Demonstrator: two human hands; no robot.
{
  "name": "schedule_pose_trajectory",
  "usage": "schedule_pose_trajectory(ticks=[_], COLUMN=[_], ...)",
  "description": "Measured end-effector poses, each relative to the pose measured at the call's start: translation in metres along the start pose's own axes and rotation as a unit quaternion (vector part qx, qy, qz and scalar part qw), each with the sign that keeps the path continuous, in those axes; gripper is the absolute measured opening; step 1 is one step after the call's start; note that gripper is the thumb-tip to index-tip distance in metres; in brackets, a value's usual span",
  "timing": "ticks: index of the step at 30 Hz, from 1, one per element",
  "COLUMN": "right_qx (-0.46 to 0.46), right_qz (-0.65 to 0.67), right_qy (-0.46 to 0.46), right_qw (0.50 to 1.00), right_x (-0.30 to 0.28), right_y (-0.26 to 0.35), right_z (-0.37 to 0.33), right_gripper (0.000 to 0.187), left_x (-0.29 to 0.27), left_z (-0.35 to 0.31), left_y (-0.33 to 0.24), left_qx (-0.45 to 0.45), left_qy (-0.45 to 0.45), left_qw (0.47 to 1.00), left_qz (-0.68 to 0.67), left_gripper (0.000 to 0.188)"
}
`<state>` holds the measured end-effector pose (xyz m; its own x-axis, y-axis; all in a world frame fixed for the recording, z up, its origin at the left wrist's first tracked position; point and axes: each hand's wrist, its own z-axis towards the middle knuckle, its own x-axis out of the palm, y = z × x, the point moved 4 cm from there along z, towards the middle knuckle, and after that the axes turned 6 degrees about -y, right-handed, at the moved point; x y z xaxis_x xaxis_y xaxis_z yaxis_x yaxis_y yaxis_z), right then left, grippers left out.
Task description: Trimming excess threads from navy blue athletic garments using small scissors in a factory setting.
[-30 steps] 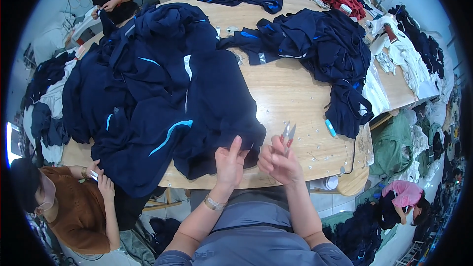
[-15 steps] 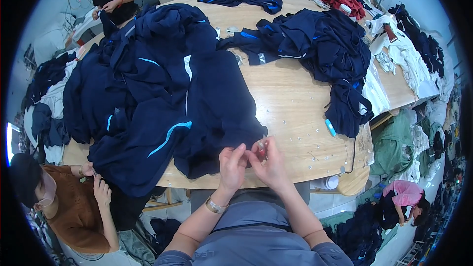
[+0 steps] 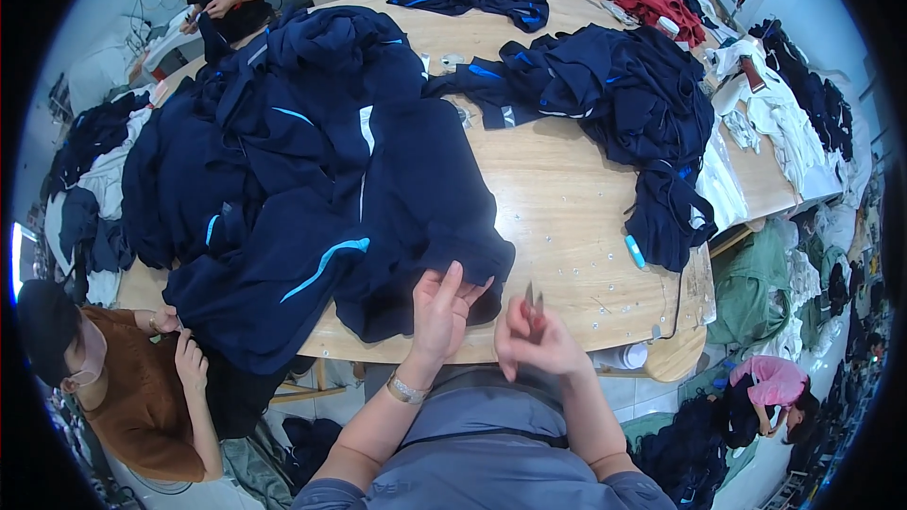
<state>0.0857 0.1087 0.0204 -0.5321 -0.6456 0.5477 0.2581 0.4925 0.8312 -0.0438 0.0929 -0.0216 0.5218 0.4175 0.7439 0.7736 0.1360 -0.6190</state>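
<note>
Thread snips (image 3: 533, 306) with red handles are in my right hand (image 3: 546, 344), which is curled round them at the table's near edge. Their bare blades point up and away from me. My left hand (image 3: 438, 314) is open, its fingers stretched out and apart, over the near hem of a dark navy garment (image 3: 420, 184). Whether the fingertips press on the cloth I cannot tell. This garment has light blue piping and a white strip, and it lies in a large heap of navy clothing (image 3: 179, 161) covering the left of the table.
More navy garments (image 3: 605, 76) lie at the right, with a turquoise marker-like object (image 3: 634, 251) beside them. Small clear bits dot the wooden table (image 3: 557, 198). A co-worker in brown (image 3: 142, 387) sits close at my left; others work at the far side.
My hands were together at the hem's corner; they have come apart. My right hand has shifted right and down with the snips, and my left hand's fingers have spread.
</note>
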Motion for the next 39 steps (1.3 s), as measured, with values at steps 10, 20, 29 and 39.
schedule_pose_trajectory(ticks=[10,20,29,39], right_qx=[-0.321,-0.322,-0.263,-0.088], right_qz=[-0.498,-0.141,-0.424,-0.067], right_qy=[-0.239,-0.288,-0.276,-0.128], right_qw=[0.769,0.891,0.821,0.986], right_x=[-0.006,-0.014,-0.013,-0.009], right_y=[-0.008,-0.018,-0.012,-0.010], right_z=[0.031,0.027,0.033,0.013], right_gripper=[0.029,0.022,0.031,0.032], left_x=[-0.011,-0.006,-0.015,-0.008], left_z=[-0.004,0.000,-0.001,0.003], left_y=[0.012,0.007,0.014,0.003], left_qx=[0.003,0.007,0.033,0.042], left_qy=[-0.008,-0.041,-0.049,-0.039], left_qw=[1.000,0.999,0.996,0.998], left_qz=[0.021,0.022,0.073,0.029], left_gripper=[0.012,0.011,0.008,0.012])
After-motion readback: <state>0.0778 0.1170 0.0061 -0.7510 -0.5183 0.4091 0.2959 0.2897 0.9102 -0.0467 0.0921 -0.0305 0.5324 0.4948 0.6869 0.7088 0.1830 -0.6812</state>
